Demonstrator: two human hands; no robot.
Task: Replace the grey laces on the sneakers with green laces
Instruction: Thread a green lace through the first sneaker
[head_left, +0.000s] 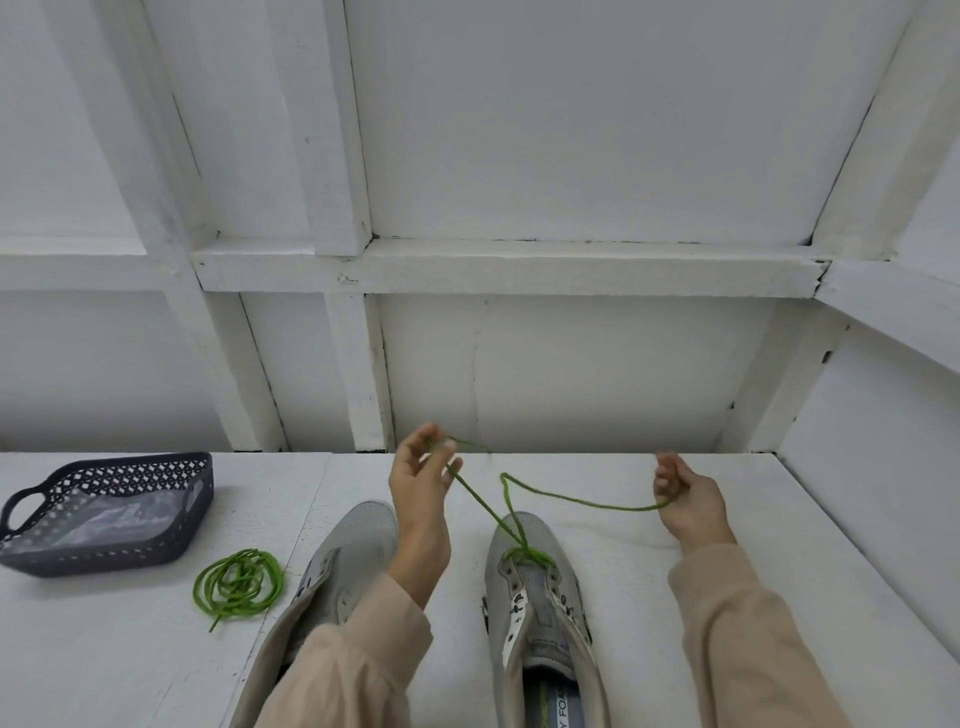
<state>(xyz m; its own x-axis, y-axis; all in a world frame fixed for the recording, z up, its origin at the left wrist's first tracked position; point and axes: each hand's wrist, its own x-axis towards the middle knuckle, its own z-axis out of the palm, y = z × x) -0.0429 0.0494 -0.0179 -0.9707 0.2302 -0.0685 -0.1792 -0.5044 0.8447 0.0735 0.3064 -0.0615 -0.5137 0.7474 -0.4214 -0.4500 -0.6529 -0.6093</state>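
Two grey sneakers lie on the white table, toes pointing away from me. The right sneaker (535, 597) has a green lace (576, 501) threaded through its front eyelets, with both ends lifted up. My left hand (423, 480) pinches one end of that lace above the left sneaker (348, 545). Further right, my right hand (685, 499) grips the other end, held out to the side of the shoe. The left sneaker has no lace in its eyelets and my left sleeve covers part of it. A second green lace (239, 582) lies coiled on the table to the left.
A dark perforated plastic basket (197, 478) with clear plastic inside stands at the left of the table (623, 571). A white panelled wall rises directly behind the table, and another white wall closes in on the right.
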